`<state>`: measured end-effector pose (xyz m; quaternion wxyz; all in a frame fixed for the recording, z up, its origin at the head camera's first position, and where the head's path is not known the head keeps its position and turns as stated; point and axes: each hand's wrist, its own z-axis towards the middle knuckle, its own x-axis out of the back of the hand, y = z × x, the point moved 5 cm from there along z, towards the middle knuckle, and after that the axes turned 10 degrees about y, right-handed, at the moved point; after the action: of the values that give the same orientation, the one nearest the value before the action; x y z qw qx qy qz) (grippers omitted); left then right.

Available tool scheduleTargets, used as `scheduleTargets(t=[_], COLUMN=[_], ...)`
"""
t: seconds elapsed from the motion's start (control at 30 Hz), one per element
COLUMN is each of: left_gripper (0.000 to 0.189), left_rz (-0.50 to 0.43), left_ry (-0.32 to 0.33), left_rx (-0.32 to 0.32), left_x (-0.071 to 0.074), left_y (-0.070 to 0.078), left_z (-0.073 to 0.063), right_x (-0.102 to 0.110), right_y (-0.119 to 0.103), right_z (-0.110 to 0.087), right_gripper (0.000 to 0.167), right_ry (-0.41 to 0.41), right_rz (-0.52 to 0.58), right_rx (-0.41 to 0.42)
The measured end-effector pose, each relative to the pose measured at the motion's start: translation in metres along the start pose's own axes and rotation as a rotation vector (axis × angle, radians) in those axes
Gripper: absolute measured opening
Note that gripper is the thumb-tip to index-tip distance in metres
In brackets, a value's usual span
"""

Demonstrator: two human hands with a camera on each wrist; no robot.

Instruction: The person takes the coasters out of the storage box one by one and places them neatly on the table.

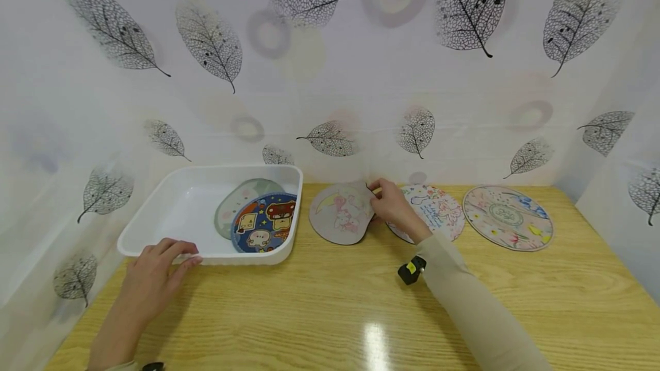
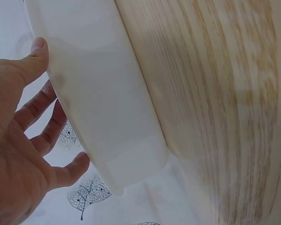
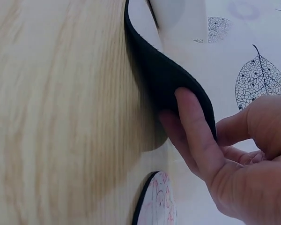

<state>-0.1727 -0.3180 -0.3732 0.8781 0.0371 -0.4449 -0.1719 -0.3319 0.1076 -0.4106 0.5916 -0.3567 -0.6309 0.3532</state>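
A round grey mouse pad (image 1: pixel 335 216) with a pink rabbit and yellow moon lies on the table, its right edge bent upward. My right hand (image 1: pixel 389 202) pinches that edge; the right wrist view has the fingers against the black underside (image 3: pixel 164 77) and the thumb on the other face. At the left, my left hand (image 1: pixel 157 276) holds the near rim of a white plastic tray (image 1: pixel 206 257), fingers over the rim and thumb at its outer side. Inside the tray, a dark blue cartoon mouse pad (image 1: pixel 263 225) overlaps a pale green one (image 1: pixel 232 205).
Right of the held pad lie a white mouse pad with floral drawings (image 1: pixel 438 213), partly behind my right hand, and a pink floral one (image 1: pixel 507 216). All rest on a wooden table (image 1: pixel 319 314), against a leaf-printed curtain (image 1: pixel 330 73) at the back and sides.
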Motion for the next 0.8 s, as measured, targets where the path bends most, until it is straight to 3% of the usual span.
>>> scheduleTargets(t=[0.23, 0.53, 0.63, 0.8], left_gripper=[0.017, 0.017, 0.017, 0.015], left_rz=[0.003, 0.000, 0.002, 0.004], left_ry=[-0.011, -0.014, -0.006, -0.002], left_rx=[0.008, 0.011, 0.004, 0.000], left_x=[0.000, 0.000, 0.000, 0.000], left_y=[-0.001, 0.000, 0.000, 0.000], left_z=[0.000, 0.000, 0.001, 0.001], right_x=[-0.003, -0.003, -0.003, 0.004], right_y=[0.009, 0.012, 0.011, 0.006], right_z=[0.001, 0.000, -0.001, -0.002], right_gripper=[0.043, 0.045, 0.046, 0.045], right_ry=[-0.007, -0.023, -0.032, -0.020], right_rz=[0.092, 0.111, 0.093, -0.057], right_rx=[-0.057, -0.083, -0.058, -0.004])
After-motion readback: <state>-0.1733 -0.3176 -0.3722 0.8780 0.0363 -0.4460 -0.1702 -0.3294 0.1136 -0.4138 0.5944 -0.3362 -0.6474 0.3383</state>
